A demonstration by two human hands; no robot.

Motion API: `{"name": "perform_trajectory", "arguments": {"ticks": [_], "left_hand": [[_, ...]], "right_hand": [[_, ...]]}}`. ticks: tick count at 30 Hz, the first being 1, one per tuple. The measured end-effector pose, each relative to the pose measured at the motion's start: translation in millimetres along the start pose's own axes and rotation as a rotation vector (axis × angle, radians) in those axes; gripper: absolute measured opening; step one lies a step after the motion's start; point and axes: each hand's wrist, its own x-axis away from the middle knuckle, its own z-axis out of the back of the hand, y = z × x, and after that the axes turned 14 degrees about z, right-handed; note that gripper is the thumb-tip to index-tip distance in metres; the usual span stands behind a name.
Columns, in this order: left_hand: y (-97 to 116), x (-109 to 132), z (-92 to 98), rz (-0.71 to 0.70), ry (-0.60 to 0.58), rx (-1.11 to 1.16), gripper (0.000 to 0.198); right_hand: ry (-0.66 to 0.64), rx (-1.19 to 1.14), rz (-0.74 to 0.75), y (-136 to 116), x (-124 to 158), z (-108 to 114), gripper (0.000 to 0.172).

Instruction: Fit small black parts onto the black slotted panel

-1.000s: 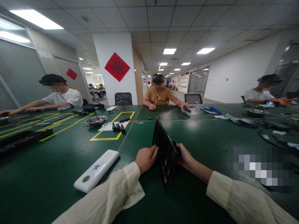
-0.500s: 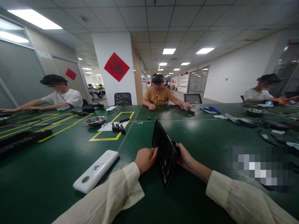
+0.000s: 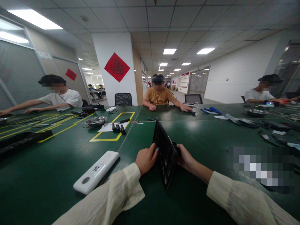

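Note:
A flat black panel (image 3: 164, 153) stands on its edge on the green table (image 3: 58, 162) in front of me, tilted, its near end towards me. My left hand (image 3: 145, 159) is curled against its left face, fingers closed on it. On the other side my right hand (image 3: 186, 157) grips the panel's right face, the fingertips partly hidden behind it. Both cream sleeves reach in from the bottom of the view.
A white power bank (image 3: 96, 171) lies left of my left arm. Further off are a metal bowl (image 3: 95, 121), paper and small black parts (image 3: 118, 127) inside yellow tape. Three seated people work at the far sides. Black trays (image 3: 21, 141) lie left, cables and tools right.
My hands and the panel have barely moved. The person opposite has drawn a hand slightly across the table.

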Motion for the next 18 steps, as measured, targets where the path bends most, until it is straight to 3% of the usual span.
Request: {"name": "perform_trajectory", "arguments": {"ticks": [18], "left_hand": [[-0.1, 0.8, 1.2, -0.011, -0.013, 0.009, 0.032]], "right_hand": [[0.007, 0.002, -0.014, -0.9, 0.7, 1.1, 0.039]]}}
